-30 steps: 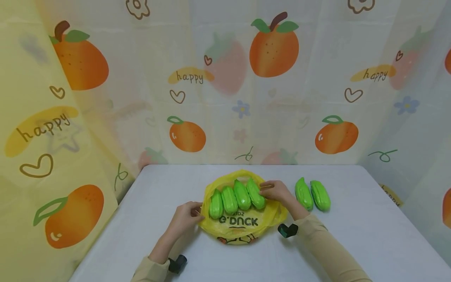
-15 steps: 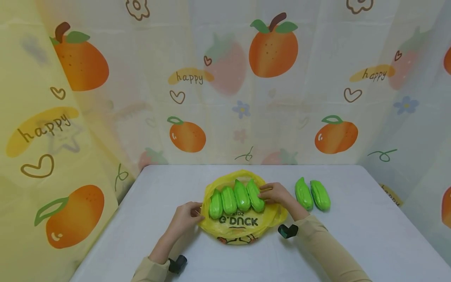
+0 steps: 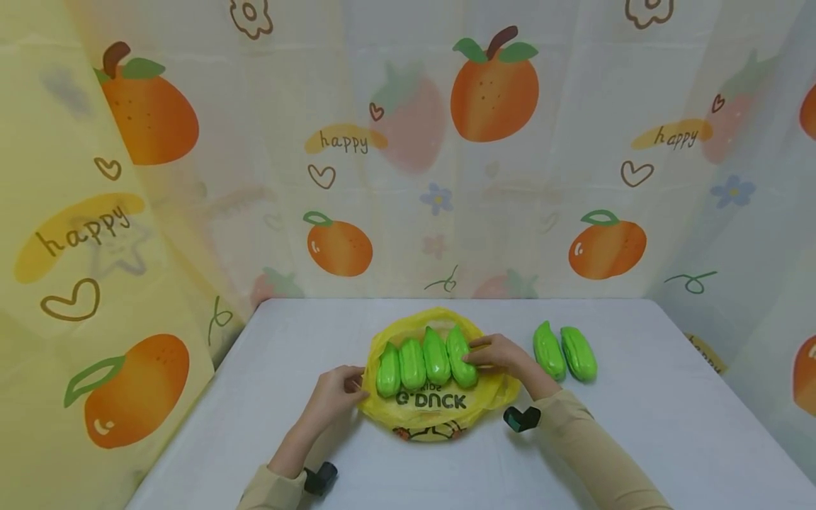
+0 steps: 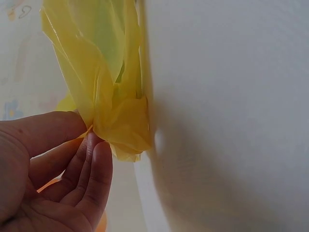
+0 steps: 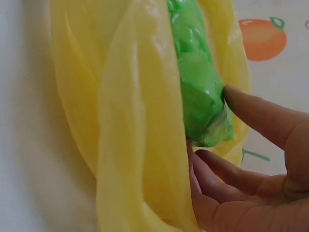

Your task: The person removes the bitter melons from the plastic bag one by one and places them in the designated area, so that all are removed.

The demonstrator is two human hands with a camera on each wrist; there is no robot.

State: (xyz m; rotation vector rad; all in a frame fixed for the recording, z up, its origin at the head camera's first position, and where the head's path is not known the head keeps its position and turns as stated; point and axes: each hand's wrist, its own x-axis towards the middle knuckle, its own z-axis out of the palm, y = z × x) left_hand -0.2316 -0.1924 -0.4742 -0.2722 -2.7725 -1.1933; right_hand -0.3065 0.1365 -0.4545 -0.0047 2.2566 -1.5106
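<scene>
1. Left hand (image 3: 336,388) pinches the edge of a thin yellow bag (image 3: 477,406).
2. Right hand (image 3: 500,352) touches a green pod (image 3: 459,360); cannot tell if gripping.
3. Four glossy, plump pods (image 3: 411,363) lie in the bag.
4. Two matching pods (image 3: 579,354) lie on the white tabletop (image 3: 408,474).

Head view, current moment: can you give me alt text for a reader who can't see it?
A person's left hand pinches the edge of a yellow bag while the right hand touches the rightmost of four green pod-shaped objects in it. Two more lie to the right on a white table, before a fruit-print curtain.
</scene>
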